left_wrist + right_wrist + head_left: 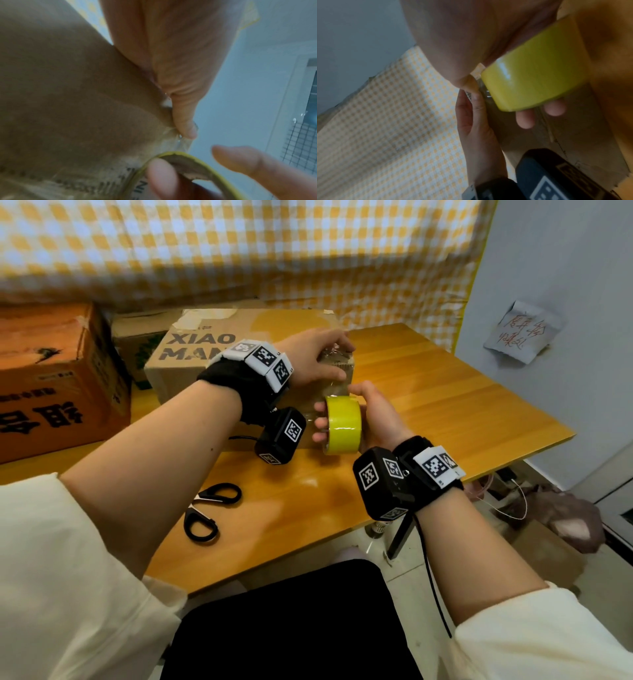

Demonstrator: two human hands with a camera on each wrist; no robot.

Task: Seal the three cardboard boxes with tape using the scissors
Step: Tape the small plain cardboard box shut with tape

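A brown cardboard box [198, 347] printed XIAO MAN lies on the wooden table [445, 405]. My left hand [318, 361] rests over its near right corner, and its fingers [183, 121] press a strip of clear tape onto the cardboard. My right hand [373, 419] grips the yellow tape roll [342, 424] against the box's end face, with fingers [525, 119] hooked through the core. The tape roll [534, 75] sits just below the left hand [476, 128]. Black-handled scissors [209, 508] lie on the table near its front edge, left of both hands.
An orange cardboard box [58, 378] stands at the far left, with a smaller box [137, 344] behind it. A checked yellow cloth hangs behind the table. A paper note [524, 333] is stuck on the wall at right. Bags and cables lie on the floor [565, 518].
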